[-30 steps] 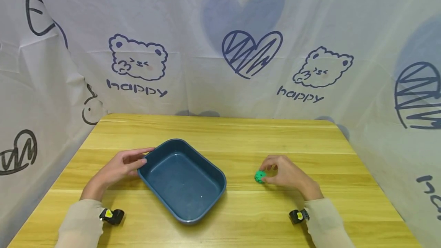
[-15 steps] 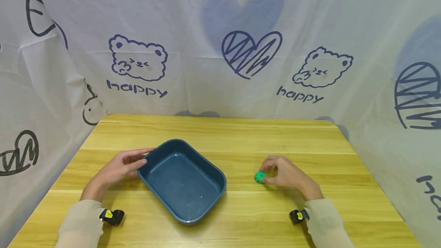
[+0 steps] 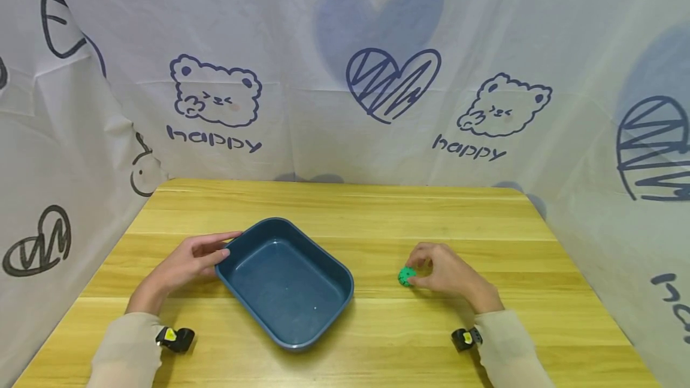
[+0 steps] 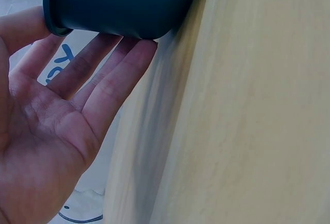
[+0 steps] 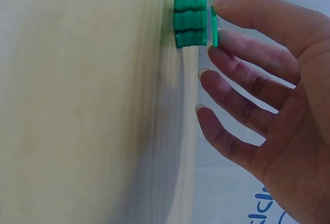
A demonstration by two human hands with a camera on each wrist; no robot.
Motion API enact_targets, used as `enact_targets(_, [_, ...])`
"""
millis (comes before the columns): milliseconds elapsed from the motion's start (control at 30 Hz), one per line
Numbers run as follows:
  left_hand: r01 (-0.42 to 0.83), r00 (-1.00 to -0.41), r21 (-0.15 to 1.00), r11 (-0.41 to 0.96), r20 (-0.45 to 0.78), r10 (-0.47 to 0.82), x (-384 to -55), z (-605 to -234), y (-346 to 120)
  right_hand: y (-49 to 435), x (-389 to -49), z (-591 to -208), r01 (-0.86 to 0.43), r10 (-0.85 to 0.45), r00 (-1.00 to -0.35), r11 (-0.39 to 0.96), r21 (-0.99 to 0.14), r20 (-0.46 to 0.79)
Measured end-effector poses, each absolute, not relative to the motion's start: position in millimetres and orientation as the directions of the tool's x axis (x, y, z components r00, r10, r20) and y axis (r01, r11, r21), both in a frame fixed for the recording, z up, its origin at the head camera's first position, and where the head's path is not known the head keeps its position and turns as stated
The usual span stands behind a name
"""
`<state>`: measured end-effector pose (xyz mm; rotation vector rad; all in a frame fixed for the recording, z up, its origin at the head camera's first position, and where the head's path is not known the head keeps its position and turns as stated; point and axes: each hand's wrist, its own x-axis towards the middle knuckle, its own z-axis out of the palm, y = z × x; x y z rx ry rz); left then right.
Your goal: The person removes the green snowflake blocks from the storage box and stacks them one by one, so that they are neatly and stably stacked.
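Note:
My left hand [image 3: 185, 262] holds the left corner of a dark blue rectangular basin [image 3: 323, 256], thumb over its rim. In the left wrist view the fingertips of this hand [image 4: 56, 110] touch the basin's outer wall [image 4: 118, 7]. To the right of the basin, my right hand [image 3: 450, 271] is at a small green stack [image 3: 405, 276] on the table. The right wrist view shows several notched green discs [image 5: 191, 20] stacked together. Just above them, slightly apart, a thin green disc [image 5: 214, 23] is pinched between thumb and fingers of my right hand [image 5: 268, 90]; the other fingers are loosely bent.
A wood-grain table [image 3: 377, 340] carries the basin and the stack. White cloth [image 3: 323, 124] printed with bears and hearts hangs behind the table and along both sides. Dark straps with small black devices [image 3: 180, 340] sit at both wrists.

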<state>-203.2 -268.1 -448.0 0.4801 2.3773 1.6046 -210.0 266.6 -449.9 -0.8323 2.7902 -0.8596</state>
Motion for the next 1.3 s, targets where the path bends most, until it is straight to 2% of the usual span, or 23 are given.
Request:
enact_targets(567, [0.142,-0.915,0.932,0.334,-0.006,0.404,-204.0,-449.0,-268.8,263.8,-209.3,-451.1,-0.499,-0.529,-0.844,0.713,-0.493,0.09])
enact_targets(1300, [0.126,-0.917,0.943,0.309,-0.008,0.398,-204.1,-448.9,-268.4,264.2,-209.2,-449.9,-0.489,-0.515,-0.853,0.729,-0.479,0.087])
